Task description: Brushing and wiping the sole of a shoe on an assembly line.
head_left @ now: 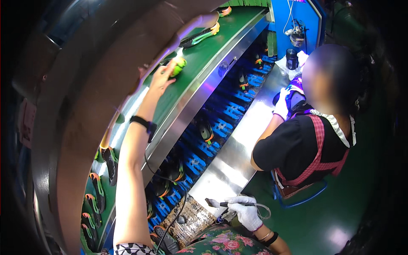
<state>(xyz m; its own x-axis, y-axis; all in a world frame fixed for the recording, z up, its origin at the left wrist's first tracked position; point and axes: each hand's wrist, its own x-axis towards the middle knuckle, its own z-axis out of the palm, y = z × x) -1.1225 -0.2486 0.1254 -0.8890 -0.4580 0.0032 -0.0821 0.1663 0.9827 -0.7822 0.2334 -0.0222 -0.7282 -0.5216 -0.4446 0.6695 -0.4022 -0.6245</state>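
Note:
My bare left hand [161, 78] reaches far over the green conveyor belt [178, 89]. Its fingers and thumb close around the lime-green end of a shoe sole [179, 66], whose dark part is mostly hidden. My right hand [247, 213], in a white glove, grips a slim black handheld tool [222, 204] above the metal ledge. The tool has a flat dark tip, and a thin cable loops behind the hand. Further up the belt lies a black, green and orange shoe sole [203, 37].
Several soles [97, 191] lie along the near left belt. Shoes [205, 131] sit among blue holders [223, 127] on a lower rack. A metal ledge [225, 170] runs alongside. At right sits a co-worker [297, 148] with gloved hands on a shoe. A black cable [180, 210] hangs near my lap.

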